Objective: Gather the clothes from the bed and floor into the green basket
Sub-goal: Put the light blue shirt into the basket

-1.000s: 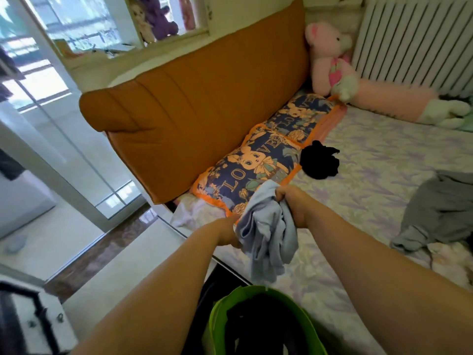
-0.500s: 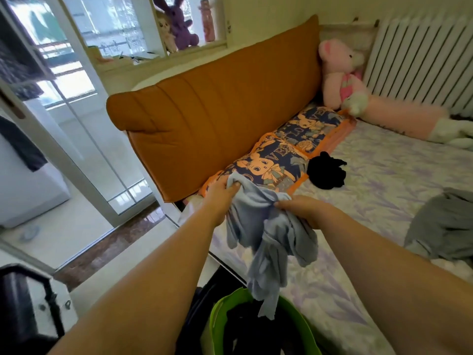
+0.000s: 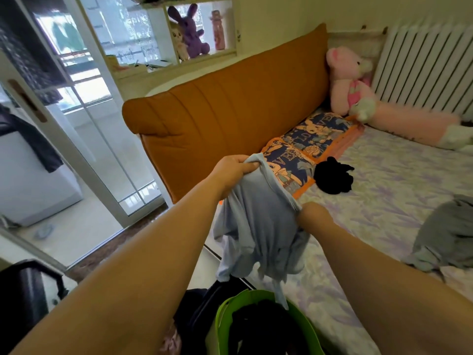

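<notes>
Both my arms reach forward over the green basket [image 3: 220, 321]. My right hand [image 3: 316, 216] clenches the light blue shirt [image 3: 258, 226] low; my left hand [image 3: 234, 170] pinches its upper edge. The shirt hangs lengthwise downward, its tail touching the basket's rim.

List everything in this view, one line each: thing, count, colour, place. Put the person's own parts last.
light blue garment: 1, pale blue, held up over the basket
green basket: 1, green, bottom centre, dark clothes inside
black garment: 1, black, on the bed by the pillows
grey garment: 1, grey, bed's right edge of view
patterned pillows: 2, navy and orange, along the headboard
headboard: 1, orange-brown, behind the pillows
pink plush toy: 1, pink, bed's far corner
purple plush rabbit: 1, purple, window shelf
radiator: 1, white, far wall
left hand: 1, grips the garment's top edge
right hand: 1, holds the garment lower, fingers hidden
</notes>
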`<state>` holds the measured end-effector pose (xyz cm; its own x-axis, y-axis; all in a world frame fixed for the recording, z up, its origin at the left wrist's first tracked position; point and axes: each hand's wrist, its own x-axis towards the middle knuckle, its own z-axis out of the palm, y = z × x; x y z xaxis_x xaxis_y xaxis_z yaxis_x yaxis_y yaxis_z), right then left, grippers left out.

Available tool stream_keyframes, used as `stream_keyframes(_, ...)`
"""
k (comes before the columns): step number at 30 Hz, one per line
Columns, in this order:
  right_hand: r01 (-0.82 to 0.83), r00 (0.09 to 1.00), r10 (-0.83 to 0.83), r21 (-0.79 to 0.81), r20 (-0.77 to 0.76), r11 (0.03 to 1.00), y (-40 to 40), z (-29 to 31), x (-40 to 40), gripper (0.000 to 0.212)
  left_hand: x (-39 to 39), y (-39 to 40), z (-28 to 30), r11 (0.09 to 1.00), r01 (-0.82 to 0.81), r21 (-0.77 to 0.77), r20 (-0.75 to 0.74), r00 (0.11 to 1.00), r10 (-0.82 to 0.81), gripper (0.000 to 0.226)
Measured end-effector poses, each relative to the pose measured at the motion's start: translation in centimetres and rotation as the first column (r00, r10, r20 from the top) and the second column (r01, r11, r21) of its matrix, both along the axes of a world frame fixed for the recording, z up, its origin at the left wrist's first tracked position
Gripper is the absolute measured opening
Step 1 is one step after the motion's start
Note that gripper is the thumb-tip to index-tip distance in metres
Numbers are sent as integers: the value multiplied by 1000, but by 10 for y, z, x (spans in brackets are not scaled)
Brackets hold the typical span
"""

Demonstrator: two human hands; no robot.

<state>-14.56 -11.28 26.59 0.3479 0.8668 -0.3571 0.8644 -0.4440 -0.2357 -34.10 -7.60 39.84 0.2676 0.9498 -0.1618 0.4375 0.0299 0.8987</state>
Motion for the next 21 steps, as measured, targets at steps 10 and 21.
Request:
stream_keyframes(10,230,791,-172,24,-587,973,1,7,-13,30,-29,9,1,973,-232,11,-18,973,232,19)
stream_keyframes(21,-124,954,197,297,-228,947,18,19,-22,22,-94,28,-37,864,-464,-193,-172,883,436,50)
